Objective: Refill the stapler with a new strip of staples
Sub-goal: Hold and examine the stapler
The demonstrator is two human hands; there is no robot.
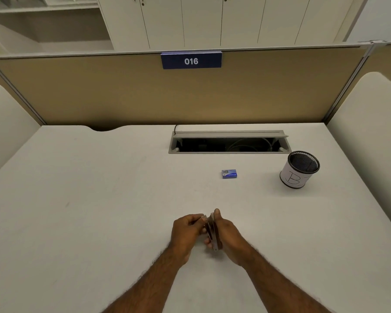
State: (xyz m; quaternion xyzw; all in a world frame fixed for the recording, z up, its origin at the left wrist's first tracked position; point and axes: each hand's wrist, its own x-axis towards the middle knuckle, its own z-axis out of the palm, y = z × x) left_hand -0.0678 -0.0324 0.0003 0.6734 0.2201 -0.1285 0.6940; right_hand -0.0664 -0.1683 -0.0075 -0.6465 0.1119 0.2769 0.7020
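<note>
A small dark stapler is held upright on its edge just above the desk, between both hands. My right hand wraps its right side, thumb up along the top end. My left hand is closed at the stapler's left side, with fingertips pinched on something small and pale near the top; I cannot tell whether it is a staple strip. A small blue staple box lies shut on the desk, well beyond the hands.
A black mesh pen cup with a white paper label stands at the right. An open cable tray is set into the white desk behind the box. A tan partition with a blue "016" sign closes the back.
</note>
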